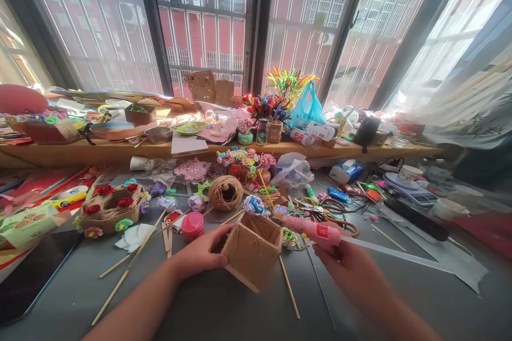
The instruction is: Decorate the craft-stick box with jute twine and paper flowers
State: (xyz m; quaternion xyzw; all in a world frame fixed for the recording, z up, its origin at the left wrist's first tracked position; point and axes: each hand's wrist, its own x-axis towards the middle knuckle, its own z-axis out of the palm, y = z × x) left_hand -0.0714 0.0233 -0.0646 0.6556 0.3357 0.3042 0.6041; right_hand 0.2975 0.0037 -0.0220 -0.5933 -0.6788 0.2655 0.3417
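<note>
My left hand [202, 251] grips a small open-topped cardboard box [251, 258] by its left side, thumb at the front, and the box is tilted. In my right hand [347, 262] is a pink hot glue gun [322, 232]. Its nozzle points left, close to the box's upper right edge; I cannot tell whether they touch. Behind the box sit a blue-and-white paper flower [254, 204] and a ball of twine [225, 193]. A round pink jar [192, 225] stands just beyond my left hand.
At left are a cardboard ring [114, 210] with coloured flowers and a dark tablet [36, 277]. Wooden sticks [120, 293] lie on the grey table. Scissors [340, 218] and a scale [412, 189] are at right. A cluttered shelf [192, 155] runs below the windows.
</note>
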